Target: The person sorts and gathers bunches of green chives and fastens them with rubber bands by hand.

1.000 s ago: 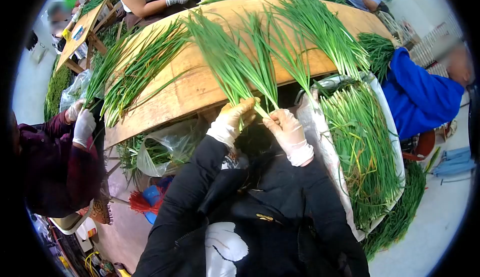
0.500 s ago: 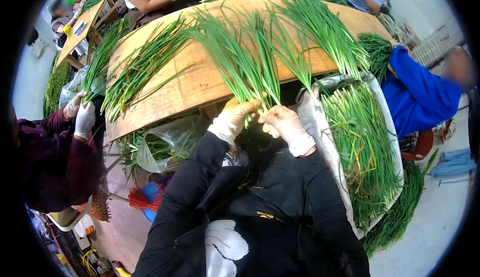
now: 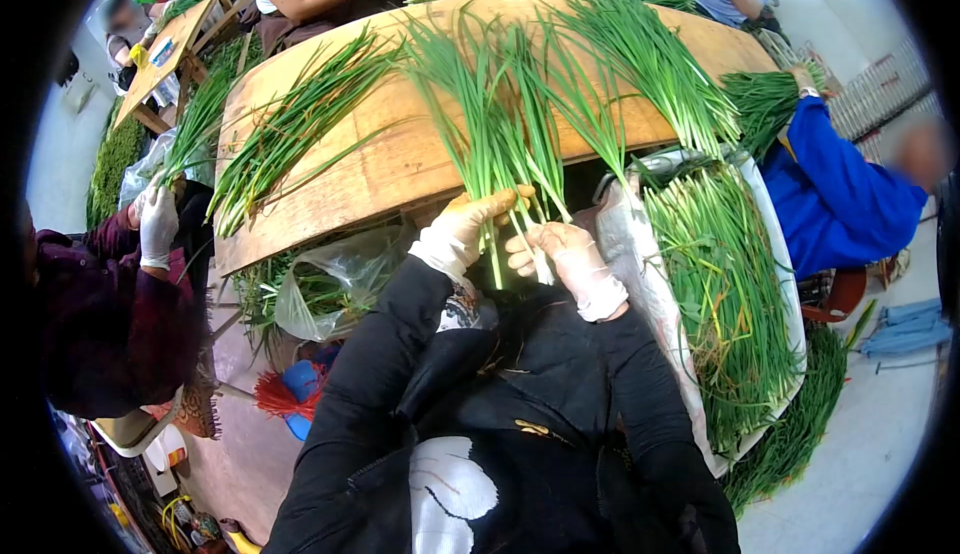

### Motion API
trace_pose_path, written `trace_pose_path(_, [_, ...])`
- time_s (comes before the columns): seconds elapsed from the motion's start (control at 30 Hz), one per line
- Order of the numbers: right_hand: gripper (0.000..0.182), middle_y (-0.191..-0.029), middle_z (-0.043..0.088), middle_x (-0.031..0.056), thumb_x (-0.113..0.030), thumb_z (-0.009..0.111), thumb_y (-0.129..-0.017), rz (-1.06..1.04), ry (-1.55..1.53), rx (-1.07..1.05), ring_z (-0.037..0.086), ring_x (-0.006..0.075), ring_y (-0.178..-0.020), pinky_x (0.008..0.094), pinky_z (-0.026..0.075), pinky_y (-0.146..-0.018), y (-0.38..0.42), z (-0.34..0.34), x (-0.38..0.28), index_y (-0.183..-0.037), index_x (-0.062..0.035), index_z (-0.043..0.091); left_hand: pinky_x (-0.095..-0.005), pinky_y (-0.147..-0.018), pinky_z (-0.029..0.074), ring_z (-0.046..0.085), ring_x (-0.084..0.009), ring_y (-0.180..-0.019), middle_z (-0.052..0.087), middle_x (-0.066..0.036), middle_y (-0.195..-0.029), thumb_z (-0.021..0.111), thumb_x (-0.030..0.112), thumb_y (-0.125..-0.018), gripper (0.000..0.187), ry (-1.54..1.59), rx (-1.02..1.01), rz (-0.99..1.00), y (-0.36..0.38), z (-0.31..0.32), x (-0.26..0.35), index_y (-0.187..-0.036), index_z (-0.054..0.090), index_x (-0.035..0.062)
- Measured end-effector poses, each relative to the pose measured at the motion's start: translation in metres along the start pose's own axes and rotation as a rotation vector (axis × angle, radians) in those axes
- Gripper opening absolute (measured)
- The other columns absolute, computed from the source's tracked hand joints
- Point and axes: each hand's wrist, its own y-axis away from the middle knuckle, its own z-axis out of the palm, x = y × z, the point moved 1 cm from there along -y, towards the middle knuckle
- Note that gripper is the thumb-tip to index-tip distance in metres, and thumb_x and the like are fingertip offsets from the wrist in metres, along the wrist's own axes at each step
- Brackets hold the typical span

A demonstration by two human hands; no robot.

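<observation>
My gloved left hand (image 3: 468, 226) is closed around the lower stems of a bunch of garlic chives (image 3: 470, 124), whose green leaves fan out over the wooden table. Close beside it, my gloved right hand (image 3: 562, 257) has its fingers closed on the pale stem ends of a few more chives. Those stems cross next to the left hand's bunch, and the white ends point down toward my body. A loose strip of chives (image 3: 590, 119) lies on the table just right of my hands, its stems over the front edge.
The wooden table (image 3: 330, 169) carries a messy chive pile (image 3: 300, 119) at left and a neat one (image 3: 660, 69) at right. A lined crate (image 3: 785, 224) full of chives stands by my right arm. Co-workers sit left, right and across. Red ties (image 3: 280, 394) hang below left.
My left hand's bunch has swung more upright, with its stem ends now showing lower. My right hand has shifted slightly down and right. The blue-sleeved person's arm has reached farther forward.
</observation>
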Motion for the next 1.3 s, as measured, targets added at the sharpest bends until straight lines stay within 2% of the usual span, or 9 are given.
trace_pose_path(0.3, [0.023, -0.081, 0.062, 0.0081, -0.020, 0.048, -0.086, -0.377, 0.101, -0.009, 0.058, 0.0131, -0.071, 0.0230, 0.047, -0.065, 0.071, -0.028, -0.010, -0.095, -0.0009, 0.058, -0.0178, -0.049, 0.039, 0.045, -0.0057, -0.054, 0.054, 0.002, -0.070, 0.052, 0.023, -0.085, 0.030, 0.116, 0.185, 0.079, 0.016, -0.036, 0.023, -0.104, 0.053, 0.0013])
trace_pose_path(0.43, [0.020, -0.088, 0.062, 0.0070, -0.022, 0.050, -0.081, -0.026, 1.138, -0.761, 0.058, 0.0198, -0.083, 0.0298, 0.045, -0.076, 0.112, -0.038, 0.009, -0.082, -0.0092, 0.065, -0.0180, -0.038, 0.024, 0.026, -0.0040, -0.039, 0.033, 0.008, -0.050, 0.056, 0.034, -0.082, 0.031, -0.059, 0.516, 0.089, 0.027, -0.029, 0.041, -0.097, 0.057, 0.0066])
trace_pose_path(0.47, [0.027, -0.093, 0.062, 0.0073, -0.032, 0.055, -0.078, 0.590, 1.275, -0.890, 0.057, 0.0216, -0.089, 0.0309, 0.044, -0.080, 0.114, -0.032, 0.002, -0.088, -0.0095, 0.064, -0.0184, -0.038, 0.024, 0.025, -0.0040, -0.039, 0.030, 0.008, -0.049, 0.056, 0.034, -0.081, 0.030, -0.058, 0.522, 0.123, 0.029, -0.026, 0.044, -0.096, 0.058, 0.0076])
trace_pose_path(0.6, [0.031, -0.090, 0.063, 0.0087, -0.033, 0.053, -0.081, -0.380, 1.075, -0.398, 0.059, 0.0211, -0.085, 0.0286, 0.045, -0.077, 0.076, -0.074, 0.009, -0.093, -0.0053, 0.061, -0.0175, -0.038, 0.026, 0.029, -0.0037, -0.039, 0.037, 0.008, -0.049, 0.059, 0.032, -0.080, 0.027, -0.044, 0.496, 0.102, 0.018, -0.022, 0.036, -0.094, 0.059, 0.0103])
trace_pose_path(0.63, [0.033, -0.085, 0.061, 0.0110, -0.035, 0.046, -0.084, 0.126, 0.806, -0.013, 0.058, 0.0265, -0.077, 0.0354, 0.045, -0.070, 0.066, -0.056, -0.017, -0.091, -0.0052, 0.061, -0.0168, -0.039, 0.028, 0.032, -0.0037, -0.040, 0.043, 0.007, -0.052, 0.061, 0.030, -0.079, 0.026, -0.115, 0.491, 0.086, 0.013, -0.014, 0.031, -0.095, 0.059, 0.0103])
trace_pose_path(0.8, [0.042, -0.073, 0.057, 0.0127, -0.047, 0.048, -0.079, -0.254, 1.474, 0.370, 0.058, 0.0306, -0.071, 0.0408, 0.044, -0.062, -0.019, -0.031, -0.010, -0.073, -0.0065, 0.055, -0.0171, -0.039, 0.033, 0.042, -0.0056, -0.045, 0.056, 0.000, -0.068, 0.069, 0.019, -0.070, 0.024, -0.285, 0.562, 0.069, -0.011, 0.013, -0.006, -0.087, 0.060, 0.0057])
trace_pose_path(0.97, [0.035, -0.069, 0.059, 0.0115, -0.038, 0.053, -0.079, -0.234, 1.147, 0.310, 0.058, 0.0262, -0.062, 0.0366, 0.045, -0.059, -0.021, -0.026, -0.019, -0.072, -0.0039, 0.056, -0.0205, -0.040, 0.034, 0.045, -0.0073, -0.049, 0.053, 0.001, -0.065, 0.069, 0.018, -0.068, 0.024, -0.423, 0.518, 0.108, -0.017, 0.013, -0.005, -0.086, 0.060, 0.0057])
trace_pose_path(1.07, [0.030, -0.054, 0.052, -0.0025, -0.030, 0.050, -0.085, -0.111, 0.035, 0.044, 0.041, 0.0017, -0.045, 0.0156, 0.032, -0.044, 0.001, -0.037, -0.026, -0.070, -0.0051, 0.057, -0.0214, -0.055, 0.045, 0.054, -0.0111, -0.065, 0.057, -0.004, -0.082, 0.060, 0.010, -0.070, 0.027, -0.015, 0.154, 0.097, -0.001, -0.002, 0.010, -0.096, 0.055, 0.0033])
trace_pose_path(1.3, [0.021, -0.067, 0.058, 0.0003, -0.025, 0.060, -0.080, -0.045, 0.167, -0.083, 0.049, 0.0045, -0.052, 0.0168, 0.037, -0.046, 0.018, 0.003, 0.007, -0.075, -0.0069, 0.050, -0.0169, -0.041, 0.027, 0.037, -0.0046, -0.047, 0.051, 0.004, -0.062, 0.061, 0.025, -0.078, 0.029, -0.104, 0.260, 0.015, 0.005, 0.016, 0.008, -0.097, 0.061, 0.0030])
